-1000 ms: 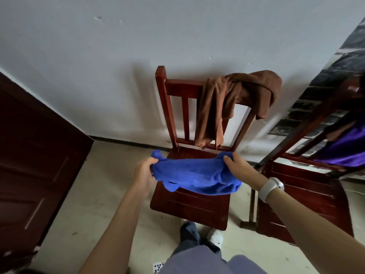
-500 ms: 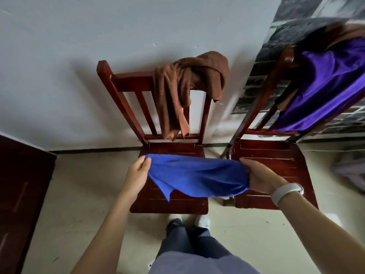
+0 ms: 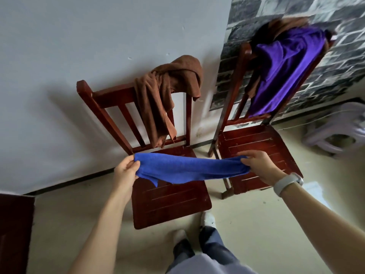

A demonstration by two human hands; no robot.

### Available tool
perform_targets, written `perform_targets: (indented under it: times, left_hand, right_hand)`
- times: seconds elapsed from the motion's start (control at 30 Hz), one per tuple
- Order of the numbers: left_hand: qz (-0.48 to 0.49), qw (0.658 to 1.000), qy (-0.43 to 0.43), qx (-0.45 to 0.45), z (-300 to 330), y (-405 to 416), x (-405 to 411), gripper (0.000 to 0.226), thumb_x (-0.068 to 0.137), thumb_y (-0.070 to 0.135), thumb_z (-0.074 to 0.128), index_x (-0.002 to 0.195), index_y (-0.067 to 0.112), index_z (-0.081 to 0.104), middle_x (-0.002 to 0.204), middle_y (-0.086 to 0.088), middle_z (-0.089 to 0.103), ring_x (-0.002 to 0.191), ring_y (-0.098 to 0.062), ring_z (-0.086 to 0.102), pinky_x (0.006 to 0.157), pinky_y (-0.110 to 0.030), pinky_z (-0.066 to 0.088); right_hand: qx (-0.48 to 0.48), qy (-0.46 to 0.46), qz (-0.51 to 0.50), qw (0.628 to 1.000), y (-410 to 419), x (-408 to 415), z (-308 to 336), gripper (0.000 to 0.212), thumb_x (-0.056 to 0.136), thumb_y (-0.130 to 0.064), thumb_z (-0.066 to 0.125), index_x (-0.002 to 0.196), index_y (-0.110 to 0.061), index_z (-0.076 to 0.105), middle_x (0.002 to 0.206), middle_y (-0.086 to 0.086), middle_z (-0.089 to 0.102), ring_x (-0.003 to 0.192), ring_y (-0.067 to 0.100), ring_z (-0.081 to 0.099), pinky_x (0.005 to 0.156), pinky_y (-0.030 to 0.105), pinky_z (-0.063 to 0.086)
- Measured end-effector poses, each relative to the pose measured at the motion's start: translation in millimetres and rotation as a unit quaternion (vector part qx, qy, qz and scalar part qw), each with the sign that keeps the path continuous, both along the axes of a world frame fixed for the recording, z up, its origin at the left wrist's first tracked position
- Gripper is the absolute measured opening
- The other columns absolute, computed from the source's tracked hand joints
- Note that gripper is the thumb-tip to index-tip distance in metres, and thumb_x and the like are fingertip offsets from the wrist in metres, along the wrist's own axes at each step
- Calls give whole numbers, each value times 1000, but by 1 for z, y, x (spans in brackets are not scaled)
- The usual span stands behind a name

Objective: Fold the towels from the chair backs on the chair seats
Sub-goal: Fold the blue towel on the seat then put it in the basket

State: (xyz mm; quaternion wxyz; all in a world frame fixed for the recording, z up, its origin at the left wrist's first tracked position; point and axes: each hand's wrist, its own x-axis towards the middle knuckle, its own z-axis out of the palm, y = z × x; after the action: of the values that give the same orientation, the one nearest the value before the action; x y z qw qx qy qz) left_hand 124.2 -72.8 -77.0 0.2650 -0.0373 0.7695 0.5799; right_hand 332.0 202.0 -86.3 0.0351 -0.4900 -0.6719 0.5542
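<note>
Held blue towel (image 3: 189, 168) taut above left chair seat (image 3: 173, 204) w/ left hand (image 3: 126, 171) & right hand (image 3: 258, 165) each pinching an end, prob. to flatten it before folding.

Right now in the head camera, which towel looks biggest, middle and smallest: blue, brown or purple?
1. purple towel
2. and 3. blue towel and brown towel look alike; the blue is nearer the camera and the brown is bunched, so I will not rank them.

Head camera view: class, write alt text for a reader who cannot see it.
Two hands, left hand and right hand, hold a blue towel stretched between them above a red wooden chair's seat. A brown towel hangs on its back; a purple towel drapes a second chair alongside.
</note>
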Motion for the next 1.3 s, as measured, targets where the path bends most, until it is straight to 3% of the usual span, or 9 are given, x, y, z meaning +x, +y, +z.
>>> perform_targets:
  times: [0.13, 0.27, 0.47, 0.6, 0.77, 0.93, 1.03, 1.17, 1.3]
  left_hand:
    - [-53, 998, -34, -5, 1, -20, 0, 34, 90, -5, 41, 119, 8, 54, 107, -8, 62, 89, -18, 59, 70, -25, 47]
    - [-73, 997, -7, -26, 0, -44, 6, 35, 88, -5, 43, 118, 9, 53, 103, -5, 64, 83, -13, 58, 64, -23, 42]
    - [-71, 994, 71, -44, 5, -67, 10, 45, 85, -10, 45, 121, 16, 54, 108, -3, 61, 99, -14, 56, 81, -22, 42]
    - [-32, 991, 114, -62, 7, -71, 10, 35, 85, -11, 46, 114, 5, 61, 108, -4, 61, 98, -12, 55, 86, -22, 39]
    - [-38, 992, 104, -53, 5, -68, 15, 36, 83, -2, 59, 116, 10, 60, 104, -4, 61, 93, -13, 55, 82, -21, 41]
    - [-126, 959, 207, -149, -4, -62, 21, 37, 77, -2, 67, 111, 11, 65, 95, -7, 52, 71, -10, 49, 73, -17, 37]
    - [-148, 939, 249, -184, -9, -56, 29, 34, 74, -7, 67, 106, 5, 68, 96, -7, 42, 77, -14, 45, 78, -12, 30]
    - [-154, 923, 272, -224, -18, -51, 37, 25, 78, -9, 61, 99, 2, 70, 94, -10, 40, 86, -22, 46, 83, -30, 42]
    - [-134, 920, 290, -228, -28, -58, 48, 15, 79, -5, 63, 90, 1, 71, 118, -20, 47, 112, -34, 47, 94, -37, 39]
  right_hand:
    - [115, -73, 53, 989, -24, 3, 4, 20, 90, -4, 47, 81, -16, 60, 92, 10, 60, 89, 24, 55, 70, 26, 39]
    - [144, -63, 37, 987, -48, 3, 1, 19, 94, -8, 40, 93, -16, 58, 95, 7, 55, 91, 23, 49, 71, 27, 35]
    - [94, 40, -46, 994, -61, 6, -4, 23, 92, -2, 42, 97, -14, 62, 103, 7, 59, 98, 22, 52, 82, 32, 43]
    - [132, 57, -25, 989, -60, 4, 0, 33, 86, 9, 43, 95, -14, 64, 98, 7, 61, 93, 22, 55, 83, 31, 44]
    - [220, 23, -2, 975, -56, 3, 4, 38, 83, 11, 43, 108, -6, 65, 111, 13, 52, 100, 23, 51, 91, 28, 40]
    - [119, 49, -51, 990, -49, 10, 2, 31, 88, 3, 46, 104, -13, 67, 113, 9, 50, 108, 31, 53, 96, 44, 47]
    - [46, 78, -58, 994, -48, 15, 5, 30, 90, 4, 44, 107, -11, 64, 116, 10, 47, 107, 28, 53, 96, 41, 47]
    - [194, -42, 74, 977, -49, 21, -1, 34, 90, 4, 44, 120, -3, 57, 116, 19, 49, 96, 24, 49, 89, 33, 44]
    - [239, -38, 37, 970, -56, 32, -15, 23, 84, 9, 47, 100, 4, 64, 106, 19, 49, 92, 27, 50, 81, 24, 36]
